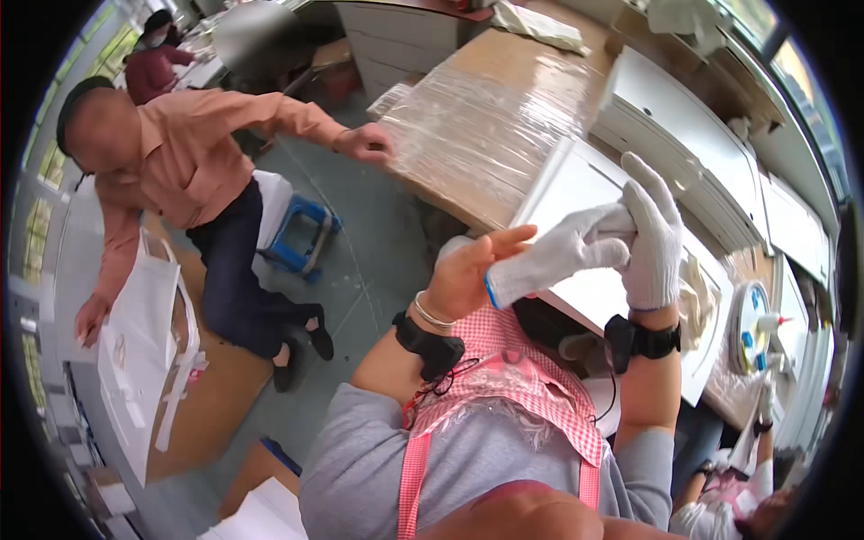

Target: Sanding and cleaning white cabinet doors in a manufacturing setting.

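Observation:
My left hand (462, 281) is bare, with its visible fingers stretched out behind and beside the cuff of a loose white knit glove (562, 259) edged in blue. The cuff lies against my left palm; whether any finger is inside it I cannot make out. My right hand (654, 238) wears a matching white knit glove and grips the finger end of the loose one. Its own upper fingers point away from me. Both hands are raised in front of my pink checked apron (504, 382), above a white panel. Black bands circle both wrists.
A plastic-wrapped brown stack (486, 117) stands ahead, beside white panels (684, 135). At left, a person in an orange shirt (193, 148) touches the stack's edge. A blue step stool (301, 236) stands behind. Another person (733, 499) works at lower right, near a round tray (749, 328).

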{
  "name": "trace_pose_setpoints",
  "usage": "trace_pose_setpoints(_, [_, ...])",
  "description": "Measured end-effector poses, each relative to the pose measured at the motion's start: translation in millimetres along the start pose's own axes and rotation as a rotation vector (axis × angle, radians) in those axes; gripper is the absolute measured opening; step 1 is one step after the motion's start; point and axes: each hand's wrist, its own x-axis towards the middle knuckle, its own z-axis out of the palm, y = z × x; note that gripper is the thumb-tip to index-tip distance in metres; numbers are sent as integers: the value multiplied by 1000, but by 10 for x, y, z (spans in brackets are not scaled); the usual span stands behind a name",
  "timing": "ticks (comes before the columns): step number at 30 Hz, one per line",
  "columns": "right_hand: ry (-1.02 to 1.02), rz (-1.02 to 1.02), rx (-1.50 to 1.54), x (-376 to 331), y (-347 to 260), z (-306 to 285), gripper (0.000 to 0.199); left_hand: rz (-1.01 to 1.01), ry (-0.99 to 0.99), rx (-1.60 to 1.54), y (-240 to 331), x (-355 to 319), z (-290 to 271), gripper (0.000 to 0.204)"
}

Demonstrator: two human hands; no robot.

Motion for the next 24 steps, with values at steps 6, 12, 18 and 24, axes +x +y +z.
trace_pose_setpoints(6, [180,14,134,-242,285,-831,39,-86,0,236,-147,350,374,52])
trace_pose_setpoints(12, [294,-114,-386,-468,503,-1338,42,41,114,679,-529,756,636,15])
trace_pose_setpoints(18, [-34,-119,-196,-802,539,-1324,27,311,317,1212,-835,1120,916,22])
trace_pose_setpoints(24, [-66,-72,-28,-763,655,-1330,16,683,-7,1473,-1110,1113,1119,23])
